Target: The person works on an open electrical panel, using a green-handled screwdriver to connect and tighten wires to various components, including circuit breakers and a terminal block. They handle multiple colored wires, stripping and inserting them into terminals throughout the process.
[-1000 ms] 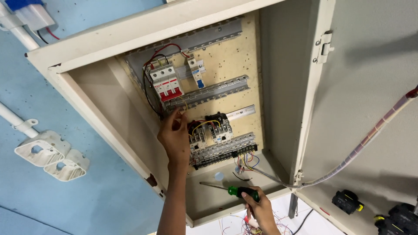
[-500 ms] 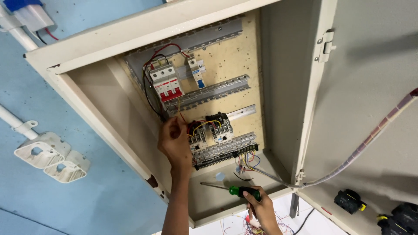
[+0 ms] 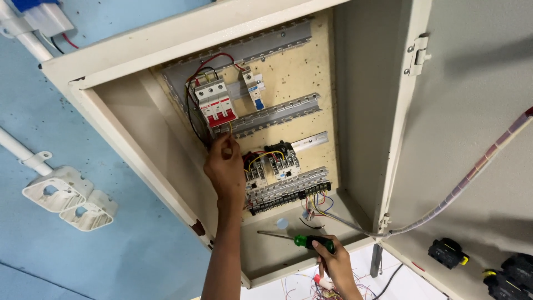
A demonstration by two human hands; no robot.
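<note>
White conduit boxes (image 3: 69, 195) on blue wall (image 3: 83, 255); spiral-wrapped cable (image 3: 466, 178) hangs right.

Hands: two, the left hand (image 3: 224, 166) raised inside the cabinet (image 3: 266, 22), the right hand (image 3: 336, 269) low at its bottom edge
Screwdrivers: one (image 3: 297, 240), green handle
Cabinets: one, with one open door (image 3: 472, 111)
Red breakers: one block (image 3: 216, 103) of three poles
Small white breakers: one (image 3: 255, 89)
Contactors: two (image 3: 272, 161), side by side
Terminal strips: one (image 3: 288, 197)
Grey slotted ducts: three (image 3: 275, 115)
Door hinges: two (image 3: 420, 53)
White conduit boxes: two (image 3: 69, 197)
Door knobs: three (image 3: 448, 253)
</note>
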